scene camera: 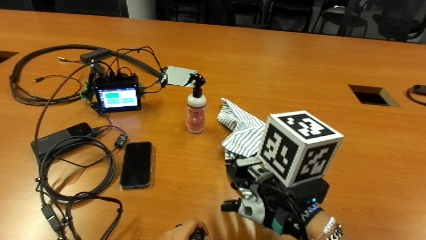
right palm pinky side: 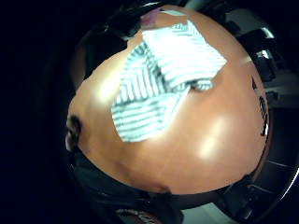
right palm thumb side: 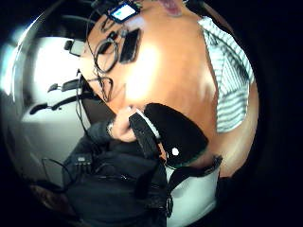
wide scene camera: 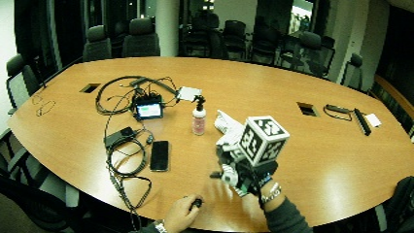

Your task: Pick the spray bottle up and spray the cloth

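A pink spray bottle (scene camera: 196,109) with a black nozzle stands upright on the wooden table (scene camera: 299,70). Just to its right lies a crumpled white-and-grey striped cloth (scene camera: 238,127). My gloved right hand (scene camera: 266,200) hovers above the table on the near side of the cloth, apart from both, and holds nothing. The little finger side palm view looks down on the cloth (right palm pinky side: 163,79), with a bit of the pink bottle (right palm pinky side: 150,17) past it. The thumb side palm view catches the cloth (right palm thumb side: 229,75) along the table and the bottle (right palm thumb side: 170,5) at the rim. In the wide view, bottle (wide scene camera: 198,120), cloth (wide scene camera: 225,126) and hand (wide scene camera: 240,175) line up the same way.
Left of the bottle sit a small lit screen device (scene camera: 118,96), a black phone (scene camera: 136,164), a power brick (scene camera: 63,140) and tangled cables (scene camera: 73,185). The bare left hand (scene camera: 190,231) rests at the near table edge. A cable port (scene camera: 373,95) is cut into the table at right.
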{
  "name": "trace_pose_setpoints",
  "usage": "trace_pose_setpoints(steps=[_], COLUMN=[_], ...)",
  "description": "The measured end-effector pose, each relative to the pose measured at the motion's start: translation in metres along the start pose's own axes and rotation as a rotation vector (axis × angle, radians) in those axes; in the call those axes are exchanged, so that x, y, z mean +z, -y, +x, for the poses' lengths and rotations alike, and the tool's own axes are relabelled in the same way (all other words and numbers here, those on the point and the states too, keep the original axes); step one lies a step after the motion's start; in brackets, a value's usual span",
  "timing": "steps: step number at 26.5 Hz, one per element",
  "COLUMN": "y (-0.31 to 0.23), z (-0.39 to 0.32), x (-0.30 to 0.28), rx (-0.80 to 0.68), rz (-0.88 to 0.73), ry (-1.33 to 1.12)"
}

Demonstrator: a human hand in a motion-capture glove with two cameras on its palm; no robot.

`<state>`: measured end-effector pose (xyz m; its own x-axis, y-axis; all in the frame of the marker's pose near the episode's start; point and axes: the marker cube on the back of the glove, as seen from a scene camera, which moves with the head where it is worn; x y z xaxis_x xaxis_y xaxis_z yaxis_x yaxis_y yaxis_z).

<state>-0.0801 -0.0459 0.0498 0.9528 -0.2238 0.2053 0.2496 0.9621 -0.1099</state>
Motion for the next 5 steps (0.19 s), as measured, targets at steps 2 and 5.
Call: trace_pose_setpoints(steps=[2,5], y=[-0.009,-0.013], z=[-0.003,-0.005], x=[0.011,0.019], rx=[-0.008,-0.010], rz=[-0.033,-0.052], ry=[-0.027,-0.052])
